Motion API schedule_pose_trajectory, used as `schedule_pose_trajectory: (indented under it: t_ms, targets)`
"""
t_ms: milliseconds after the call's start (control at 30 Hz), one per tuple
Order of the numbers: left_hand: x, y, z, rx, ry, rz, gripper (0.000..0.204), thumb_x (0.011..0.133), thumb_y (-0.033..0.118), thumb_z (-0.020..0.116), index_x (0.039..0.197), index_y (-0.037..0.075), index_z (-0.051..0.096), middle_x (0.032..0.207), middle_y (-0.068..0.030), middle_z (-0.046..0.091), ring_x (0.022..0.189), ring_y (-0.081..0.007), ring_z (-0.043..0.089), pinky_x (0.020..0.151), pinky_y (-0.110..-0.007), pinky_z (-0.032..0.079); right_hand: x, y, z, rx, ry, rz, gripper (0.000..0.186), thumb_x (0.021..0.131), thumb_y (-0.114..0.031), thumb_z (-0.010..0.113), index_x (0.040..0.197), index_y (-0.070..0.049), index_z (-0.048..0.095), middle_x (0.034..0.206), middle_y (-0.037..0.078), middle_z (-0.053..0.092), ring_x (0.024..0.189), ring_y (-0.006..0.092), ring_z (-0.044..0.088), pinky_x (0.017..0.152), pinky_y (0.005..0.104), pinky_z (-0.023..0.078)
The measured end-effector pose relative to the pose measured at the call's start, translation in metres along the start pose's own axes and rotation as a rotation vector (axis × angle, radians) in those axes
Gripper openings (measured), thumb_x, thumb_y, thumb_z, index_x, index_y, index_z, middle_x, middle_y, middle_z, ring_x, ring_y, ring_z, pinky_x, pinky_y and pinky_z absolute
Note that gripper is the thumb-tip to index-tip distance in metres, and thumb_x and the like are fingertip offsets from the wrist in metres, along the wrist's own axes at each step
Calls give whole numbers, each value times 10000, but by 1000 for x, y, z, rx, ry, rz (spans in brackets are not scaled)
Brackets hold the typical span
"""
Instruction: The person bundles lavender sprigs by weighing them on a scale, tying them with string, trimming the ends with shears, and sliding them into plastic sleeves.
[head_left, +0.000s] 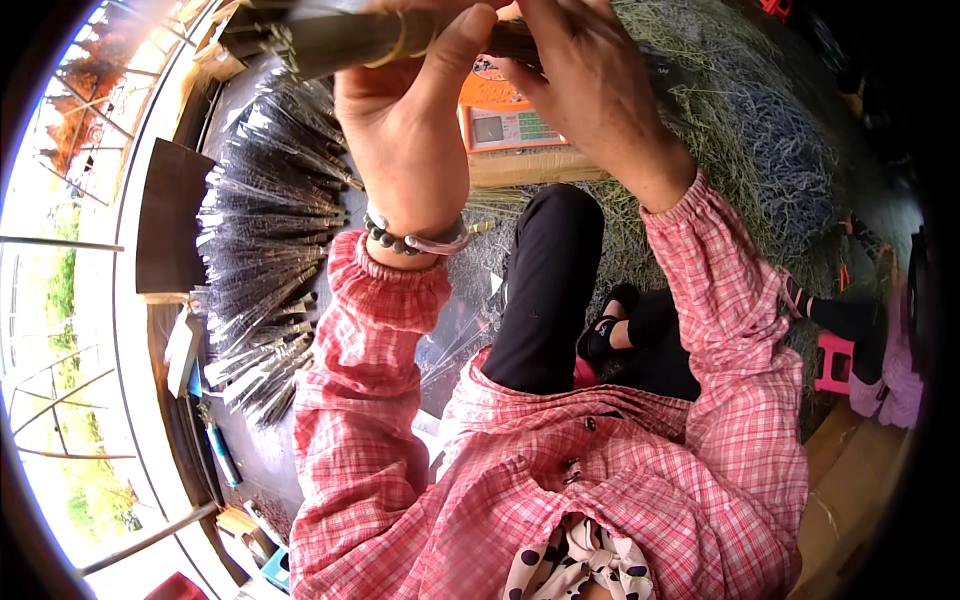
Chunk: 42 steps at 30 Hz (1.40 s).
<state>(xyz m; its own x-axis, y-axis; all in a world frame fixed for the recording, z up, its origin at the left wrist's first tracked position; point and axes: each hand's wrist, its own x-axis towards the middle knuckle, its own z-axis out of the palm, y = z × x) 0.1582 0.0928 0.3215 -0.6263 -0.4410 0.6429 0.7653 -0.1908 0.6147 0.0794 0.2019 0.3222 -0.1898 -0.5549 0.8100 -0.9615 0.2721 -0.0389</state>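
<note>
I observe the left hand (410,120) clasping a cylindrical bundle (335,46) of slender, fibrous stems, ringed by a yellowish band (401,40); the right hand (600,85) grips its right portion. I see it raised near the scale's (515,131) left edge.

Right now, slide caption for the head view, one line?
Left fingers and right fingers hold a banded stem bundle in front of an orange scale; dark bunches fan out at left.

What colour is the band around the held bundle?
Yellowish; the band shows best in the head view.
</note>
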Motion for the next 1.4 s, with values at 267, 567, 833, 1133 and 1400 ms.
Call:
schedule_pose_trajectory:
  t_ms: [267, 567, 833, 1133, 1400]
  targets:
    - [-193, -170, -214, 454, 595, -780, 221, 887, 257, 566, 978, 60, 606, 812, -42, 646, 740, -134, 615, 657, -264, 479, -83, 45, 65, -183, -445, -3, 170, 820, -41, 488, 986, -30, 523, 816, 90, 589, 774, 228, 597, 677, 327, 449]
    - [-382, -300, -269, 1710, 594, -1502, 571, 687, 418, 685, 989, -17, 471, 983, -183, 515, 910, -347, 568, 771, -424, 489, -113, 38, 109, -39, -900, 118, 284, 778, -34, 517, 1060, -3, 513, 797, 108, 532, 757, 253, 544, 697, 354, 421]
    - [-406, -288, -282, 1539, 608, -1392, 260, 717, 225, 636, 862, 11, 608, 849, -197, 613, 752, -348, 619, 731, -429, 496, -111, 39, 120, 83, -950, 222, 408, 685, -5, 643, 1066, -26, 501, 838, 114, 540, 804, 273, 545, 724, 368, 418]
    - [-396, -206, -289, 1225, 533, -1231, 475, 647, 408, 773, 561, 37, 490, 526, -104, 541, 459, -225, 496, 498, -372, 416, -117, 40, 142, -156, -1195, -202, 49, 816, -99, 479, 846, -63, 497, 781, 61, 587, 763, 209, 587, 678, 317, 424]
    - [-354, -137, -271, 1078, 540, -1186, 508, 699, 373, 769, 529, 57, 408, 475, 20, 385, 481, -77, 306, 437, -278, 303, -157, -36, 245, -58, -1342, -383, 51, 830, -132, 476, 854, -98, 505, 755, 54, 598, 713, 203, 610, 669, 351, 425]
